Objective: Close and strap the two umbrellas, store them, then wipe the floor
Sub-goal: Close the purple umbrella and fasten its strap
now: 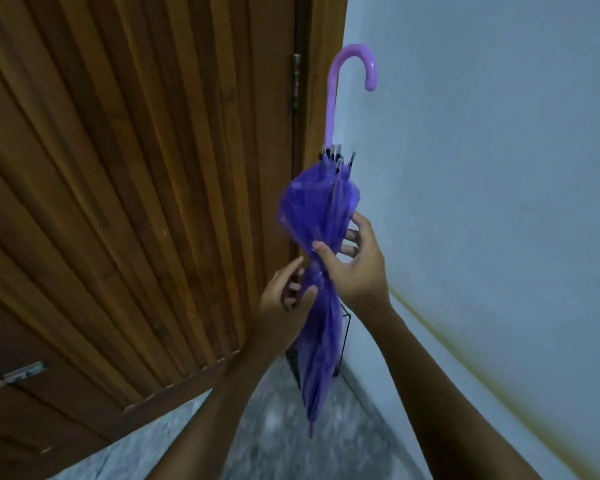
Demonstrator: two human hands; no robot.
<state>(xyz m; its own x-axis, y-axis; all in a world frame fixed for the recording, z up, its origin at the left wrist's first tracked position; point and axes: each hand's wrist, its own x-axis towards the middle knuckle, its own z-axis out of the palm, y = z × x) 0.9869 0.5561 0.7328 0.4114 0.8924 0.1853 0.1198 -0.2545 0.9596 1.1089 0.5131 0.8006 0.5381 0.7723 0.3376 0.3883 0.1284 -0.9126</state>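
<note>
A folded purple umbrella (317, 216) is held upright in mid air, its pink hooked handle (336, 95) at the top and its tip pointing down at the floor. My right hand (354, 265) grips the canopy at its pinched middle, thumb in front and fingers behind. My left hand (284, 296) is just below and to the left, fingers curled at the same narrow waist of the canopy. The upper canopy bulges loose above my hands. Only one umbrella is in view.
A ribbed wooden door (136, 168) fills the left side, with a metal latch (18, 374) low down. A pale wall (499, 168) is on the right. A black wire stand (343, 341) sits in the corner behind the umbrella. Speckled grey floor (278, 427) lies below.
</note>
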